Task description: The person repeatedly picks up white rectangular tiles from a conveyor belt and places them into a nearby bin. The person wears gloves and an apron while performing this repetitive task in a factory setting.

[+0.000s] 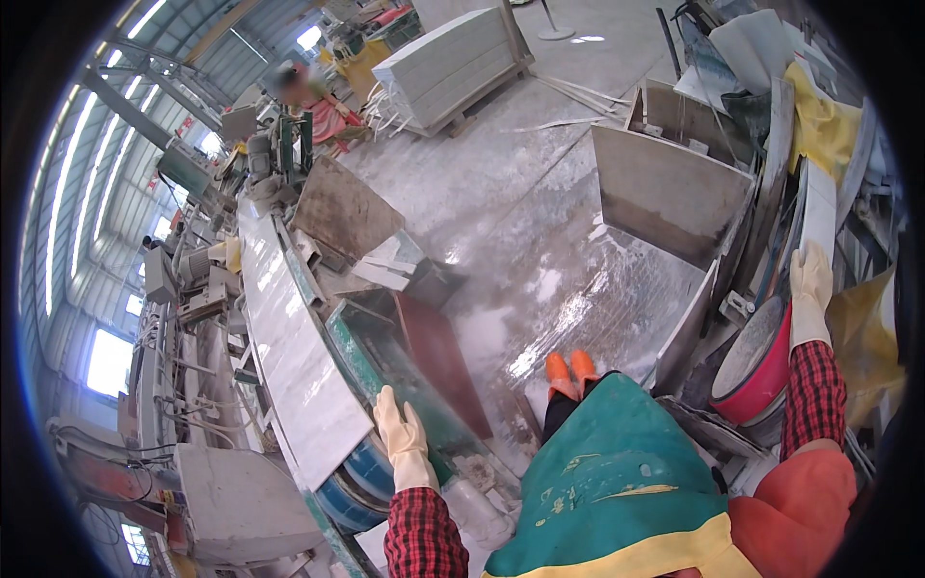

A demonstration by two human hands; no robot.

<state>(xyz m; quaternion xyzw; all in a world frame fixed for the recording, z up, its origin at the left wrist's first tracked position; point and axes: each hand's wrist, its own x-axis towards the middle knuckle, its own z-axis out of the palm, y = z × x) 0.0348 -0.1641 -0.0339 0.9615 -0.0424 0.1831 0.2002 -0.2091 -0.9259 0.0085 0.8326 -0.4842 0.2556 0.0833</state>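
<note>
Plainly, the left hand (403, 443), in a cream rubber glove, has its fingers extended and slightly spread, with nothing visible in its grasp. It is just beside the near corner of a long, pale, grey-veined stone slab (294, 337); contact is unclear. The right hand (811, 287), gloved alike, is at the lower end of a narrow white stone strip (819, 214); whether its fingers close on it, I cannot tell. Below the slab's near end sits a blue rounded drum (364, 479). A red round tub (744, 405) is near the right forearm. Between the arms spreads a stained green apron (617, 458), with orange boots (561, 374) beyond it. Farther off, stacked pale slabs (451, 69) stand near a person in pink (328, 114).
</note>
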